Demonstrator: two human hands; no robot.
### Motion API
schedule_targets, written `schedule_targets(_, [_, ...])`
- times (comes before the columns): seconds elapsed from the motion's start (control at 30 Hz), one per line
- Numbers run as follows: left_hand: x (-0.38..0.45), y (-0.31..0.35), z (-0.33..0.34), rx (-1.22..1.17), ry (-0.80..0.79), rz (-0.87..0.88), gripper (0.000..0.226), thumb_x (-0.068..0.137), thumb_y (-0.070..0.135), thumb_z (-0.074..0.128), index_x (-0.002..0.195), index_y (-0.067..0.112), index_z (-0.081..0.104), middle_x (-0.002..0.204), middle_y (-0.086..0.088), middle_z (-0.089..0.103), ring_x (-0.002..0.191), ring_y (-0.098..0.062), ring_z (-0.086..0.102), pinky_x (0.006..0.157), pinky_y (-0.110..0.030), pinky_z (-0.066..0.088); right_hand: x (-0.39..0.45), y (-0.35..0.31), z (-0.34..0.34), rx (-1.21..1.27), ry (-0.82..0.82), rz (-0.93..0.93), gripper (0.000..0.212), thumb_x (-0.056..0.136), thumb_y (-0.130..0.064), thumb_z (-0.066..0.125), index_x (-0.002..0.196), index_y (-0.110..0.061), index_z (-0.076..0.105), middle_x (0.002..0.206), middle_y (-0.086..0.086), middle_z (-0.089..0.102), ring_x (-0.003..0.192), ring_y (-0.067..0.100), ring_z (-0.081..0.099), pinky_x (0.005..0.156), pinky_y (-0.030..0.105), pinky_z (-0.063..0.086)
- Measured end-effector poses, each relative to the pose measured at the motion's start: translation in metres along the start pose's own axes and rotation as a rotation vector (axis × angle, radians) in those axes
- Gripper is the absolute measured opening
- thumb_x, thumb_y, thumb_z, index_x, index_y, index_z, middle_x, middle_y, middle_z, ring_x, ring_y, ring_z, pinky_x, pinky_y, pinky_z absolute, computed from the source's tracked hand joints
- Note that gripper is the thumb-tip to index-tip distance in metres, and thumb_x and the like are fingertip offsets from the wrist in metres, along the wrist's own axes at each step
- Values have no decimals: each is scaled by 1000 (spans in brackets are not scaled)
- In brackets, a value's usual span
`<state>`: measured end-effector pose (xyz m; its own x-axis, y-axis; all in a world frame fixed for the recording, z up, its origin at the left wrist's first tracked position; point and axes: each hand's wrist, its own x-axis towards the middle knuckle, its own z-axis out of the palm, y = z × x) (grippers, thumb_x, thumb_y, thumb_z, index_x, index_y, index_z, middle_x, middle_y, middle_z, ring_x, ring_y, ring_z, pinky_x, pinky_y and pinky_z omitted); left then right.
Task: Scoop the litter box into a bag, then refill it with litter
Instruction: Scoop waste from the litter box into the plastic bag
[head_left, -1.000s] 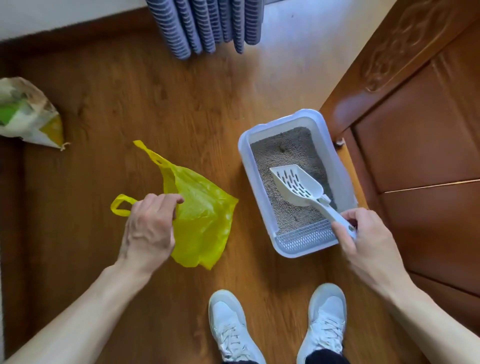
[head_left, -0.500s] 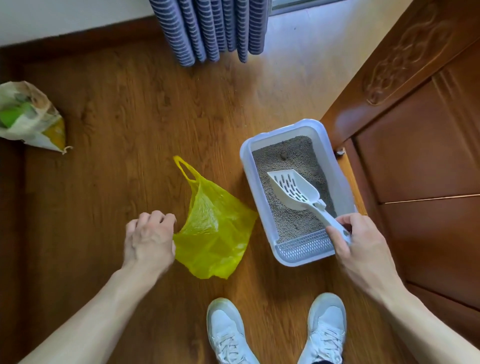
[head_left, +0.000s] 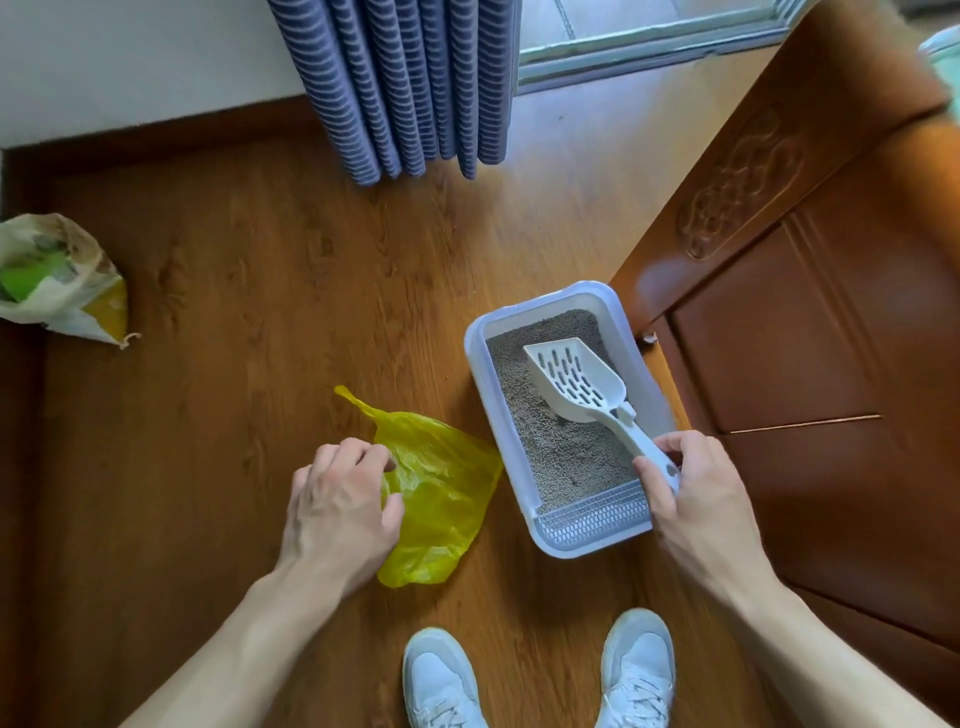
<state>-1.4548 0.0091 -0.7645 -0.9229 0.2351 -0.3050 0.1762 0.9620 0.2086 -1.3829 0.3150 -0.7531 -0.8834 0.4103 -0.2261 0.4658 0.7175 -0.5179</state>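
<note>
A white litter box (head_left: 480, 384) with grey litter stands on the wooden floor beside a wooden door. My right hand (head_left: 691, 483) grips the handle of a white slotted scoop (head_left: 576, 379), whose head hovers over the litter. A yellow plastic bag (head_left: 441, 488) lies on the floor left of the box. My left hand (head_left: 337, 504) pinches the bag's left edge with curled fingers. A litter sack (head_left: 57, 280) lies at the far left.
A brown wooden door (head_left: 810, 322) stands close on the right of the box. A blue striped curtain (head_left: 405, 83) hangs at the back. My two white shoes (head_left: 441, 680) are at the bottom. Bare floor lies between sack and bag.
The yellow bag has come down from the air and now lies on the floor beside the box. My left hand followed it down. The scoop stays over the litter.
</note>
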Motion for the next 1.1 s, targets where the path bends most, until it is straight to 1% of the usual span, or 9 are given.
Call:
schedule_targets(0.17, [11, 7, 9, -12, 19, 43, 27, 75, 27, 79, 100, 23, 68, 102, 6, 65, 100, -24, 60, 82, -43, 48, 15, 13, 4, 19, 25, -14, 11, 91, -26, 58, 96, -20, 52, 93, 1, 53, 88, 23, 52, 79, 40, 45])
schedule_targets(0.33, [54, 17, 58, -52, 62, 86, 25, 76, 28, 78, 99, 24, 67, 102, 7, 65, 102, -22, 60, 82, -40, 48, 45, 52, 25, 5, 46, -76, 10, 91, -25, 60, 98, -19, 55, 93, -3, 54, 88, 21, 54, 78, 39, 46])
schedule_targets(0.47, [96, 28, 101, -80, 86, 193, 23, 82, 32, 72, 103, 27, 66, 106, 11, 63, 105, -18, 57, 85, -35, 47, 68, 88, 50, -10, 68, -106, 12, 89, -25, 61, 98, -21, 55, 95, -5, 55, 87, 19, 54, 76, 38, 43])
schedule_targets(0.6, [132, 28, 136, -127, 135, 274, 26, 82, 41, 58, 105, 29, 63, 106, 14, 59, 105, -14, 54, 88, -37, 50, 94, 110, 87, 36, 110, -149, 11, 88, -26, 62, 96, -27, 54, 94, -9, 56, 84, 13, 55, 72, 33, 39])
schedule_targets(0.7, [139, 21, 175, -157, 193, 354, 31, 82, 39, 57, 111, 29, 62, 113, 15, 58, 108, -12, 55, 90, -37, 52, 106, 132, 121, 120, 129, -191, 15, 89, -42, 56, 93, -29, 54, 91, -10, 59, 84, 1, 55, 67, 20, 37])
schedule_targets(0.9, [126, 27, 233, -117, 266, 573, 47, 82, 35, 54, 129, 30, 53, 137, 8, 53, 125, -16, 51, 95, -37, 54, 103, 165, 162, 47, 78, -282, 26, 82, -62, 38, 91, -40, 48, 81, -11, 60, 76, 6, 56, 68, 23, 41])
schedule_targets(0.97, [121, 32, 243, -71, 257, 594, 54, 78, 34, 50, 132, 30, 51, 141, 5, 51, 126, -16, 50, 94, -36, 55, 97, 172, 165, -6, 66, -292, 18, 85, -58, 41, 89, -41, 47, 77, -11, 60, 75, 4, 56, 65, 19, 40])
schedule_targets(1.03, [116, 34, 248, -24, 244, 608, 59, 75, 33, 51, 134, 30, 51, 143, 5, 50, 127, -17, 50, 93, -36, 55, 89, 172, 163, -34, 51, -310, 7, 91, -39, 53, 88, -36, 49, 68, -10, 58, 74, 5, 57, 65, 18, 41])
schedule_targets(1.1, [112, 33, 243, -17, 235, 613, 60, 75, 30, 53, 135, 30, 50, 145, 6, 50, 130, -17, 50, 95, -37, 55, 82, 165, 157, -37, 67, -333, 10, 92, -25, 58, 91, -33, 51, 69, -10, 59, 74, 6, 57, 65, 21, 42])
